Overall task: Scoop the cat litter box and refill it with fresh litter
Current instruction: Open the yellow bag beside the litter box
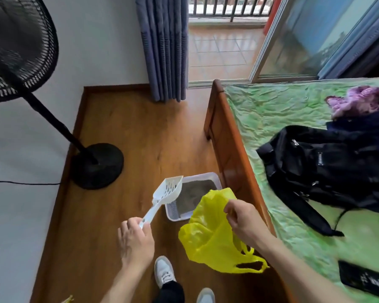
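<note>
The litter box (193, 196), a pale plastic tray holding grey litter, sits on the wooden floor (118, 132) tight against the side of the bed frame (230, 149), just beyond the person's feet. Its near right corner is hidden behind a yellow plastic bag (212, 232). The right hand (242, 217) holds that bag up in the air, fingers curled and pinching a fold of the plastic near its top, so the bag hangs down with its handle loops at the bottom. To the left, the left hand (136, 235) grips the handle end of a white slotted scoop (165, 194), fingers wrapped round it, and the scoop's head points up and away over the box's left rim. Farther left stands a black pedestal fan (96, 165). On the green bedsheet (271, 110) to the right lie a black backpack (324, 169), purple clothing (359, 101) and a dark phone (362, 278).
</note>
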`<action>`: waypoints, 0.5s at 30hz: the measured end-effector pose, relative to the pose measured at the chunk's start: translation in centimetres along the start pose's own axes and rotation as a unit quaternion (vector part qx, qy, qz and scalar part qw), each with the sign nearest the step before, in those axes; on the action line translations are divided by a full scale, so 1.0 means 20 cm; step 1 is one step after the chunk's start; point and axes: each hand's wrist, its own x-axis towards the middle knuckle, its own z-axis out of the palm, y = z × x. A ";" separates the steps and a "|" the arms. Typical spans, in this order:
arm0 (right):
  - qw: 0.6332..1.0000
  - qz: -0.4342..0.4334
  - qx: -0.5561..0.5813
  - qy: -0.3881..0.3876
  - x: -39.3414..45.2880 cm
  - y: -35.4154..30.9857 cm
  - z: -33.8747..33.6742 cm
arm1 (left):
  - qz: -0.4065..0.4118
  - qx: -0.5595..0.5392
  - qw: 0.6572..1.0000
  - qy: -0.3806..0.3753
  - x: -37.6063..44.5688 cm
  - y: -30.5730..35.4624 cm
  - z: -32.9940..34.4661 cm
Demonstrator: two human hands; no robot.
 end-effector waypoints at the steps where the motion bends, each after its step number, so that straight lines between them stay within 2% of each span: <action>1: 1.000 0.002 0.006 0.001 0.04 0.05 0.06 | -0.002 0.006 1.000 -0.003 0.03 -0.03 0.09; 9: 0.997 0.033 0.071 0.011 0.39 0.39 0.68 | -0.014 0.057 0.998 -0.016 0.41 -0.38 0.78; 15: 0.981 0.029 0.150 0.121 0.68 0.72 1.25 | 0.040 0.117 0.992 0.029 0.83 -0.70 1.48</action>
